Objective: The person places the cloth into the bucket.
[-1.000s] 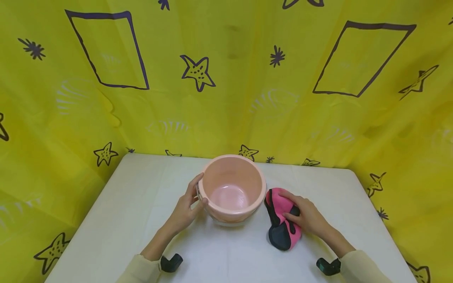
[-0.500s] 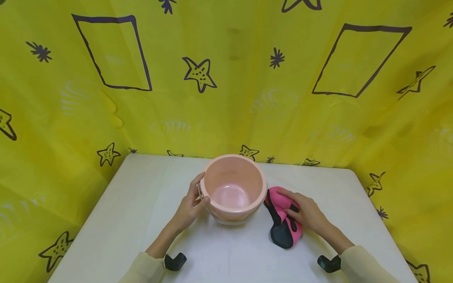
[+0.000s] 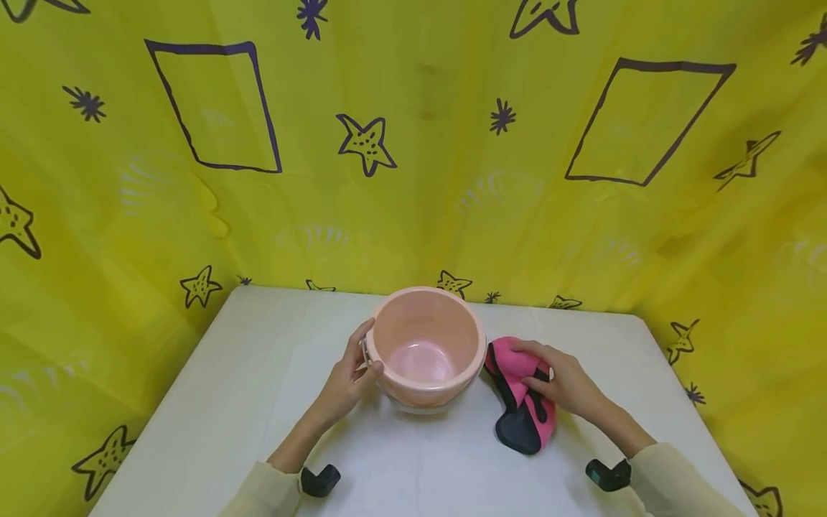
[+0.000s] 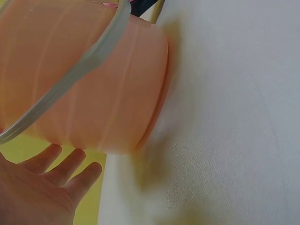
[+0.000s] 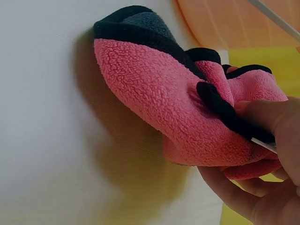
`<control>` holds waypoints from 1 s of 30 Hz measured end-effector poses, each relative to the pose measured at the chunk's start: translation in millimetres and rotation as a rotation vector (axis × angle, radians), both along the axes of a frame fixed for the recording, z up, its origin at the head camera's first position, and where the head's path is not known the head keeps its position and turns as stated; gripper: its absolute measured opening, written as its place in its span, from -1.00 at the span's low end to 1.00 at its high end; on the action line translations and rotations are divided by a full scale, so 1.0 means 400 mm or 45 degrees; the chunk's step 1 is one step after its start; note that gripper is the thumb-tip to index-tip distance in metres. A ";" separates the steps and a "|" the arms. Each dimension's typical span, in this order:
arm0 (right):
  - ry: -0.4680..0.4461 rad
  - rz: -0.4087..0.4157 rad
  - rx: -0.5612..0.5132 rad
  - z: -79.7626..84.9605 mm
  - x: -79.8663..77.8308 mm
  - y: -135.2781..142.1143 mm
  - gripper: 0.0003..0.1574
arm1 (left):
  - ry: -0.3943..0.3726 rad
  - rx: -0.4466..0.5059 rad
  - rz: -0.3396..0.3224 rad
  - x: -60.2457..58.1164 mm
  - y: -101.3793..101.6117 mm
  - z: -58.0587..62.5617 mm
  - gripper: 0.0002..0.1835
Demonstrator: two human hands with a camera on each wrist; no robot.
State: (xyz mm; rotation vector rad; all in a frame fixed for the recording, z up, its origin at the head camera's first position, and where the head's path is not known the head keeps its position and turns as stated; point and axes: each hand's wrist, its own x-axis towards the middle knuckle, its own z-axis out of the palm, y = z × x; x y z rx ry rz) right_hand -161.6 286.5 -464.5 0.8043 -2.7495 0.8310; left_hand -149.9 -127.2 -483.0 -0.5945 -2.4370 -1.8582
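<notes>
Nearest of all, the pale sleeves (image 3: 675,485) are seen coming in from the bottom corners, with black wrist-worn devices (image 3: 609,475) fixed just past the cuffs. Beyond them, on the right, a pink-and-black fleece item (image 3: 515,395) is held by the right hand (image 3: 571,380) — soft fabric pinched between thumb on top and fingers tucked below, as is shown from the right wrist. A broad shadow is thrown beside it; whether it is fully borne by the table (image 3: 413,459) cannot be told.

Across on the left, the side of a peach bucket (image 3: 426,327) is touched by the left hand (image 3: 349,380), its lower fingers laid fairly straight against the wall. Whether a firm grip is had there cannot be told. The bucket is set mouth up, its pale handle (image 4: 89,61) hung down the outside, and the fleece item is placed just beside it, outside the rim.

So the step in hand is judged to be this: bucket steadied, fabric taken hold of. For the next move, a secure pinch would be called for — all the folds gathered, the bucket kept from sliding.

Farthest back, everything is closed off by a yellow curtain (image 3: 420,215) patterned with stars.
</notes>
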 end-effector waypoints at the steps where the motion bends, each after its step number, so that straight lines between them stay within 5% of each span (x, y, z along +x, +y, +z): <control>1: 0.011 0.006 0.000 0.004 -0.001 0.001 -0.15 | -0.005 -0.001 0.004 0.000 -0.001 -0.001 -0.20; 13: -0.029 -0.022 0.008 0.051 -0.002 0.027 -0.15 | -0.014 -0.011 0.035 0.002 0.001 -0.011 -0.21; 30: 0.037 -0.003 0.042 0.174 -0.043 0.054 -0.18 | -0.006 0.035 0.060 -0.004 0.005 -0.022 -0.22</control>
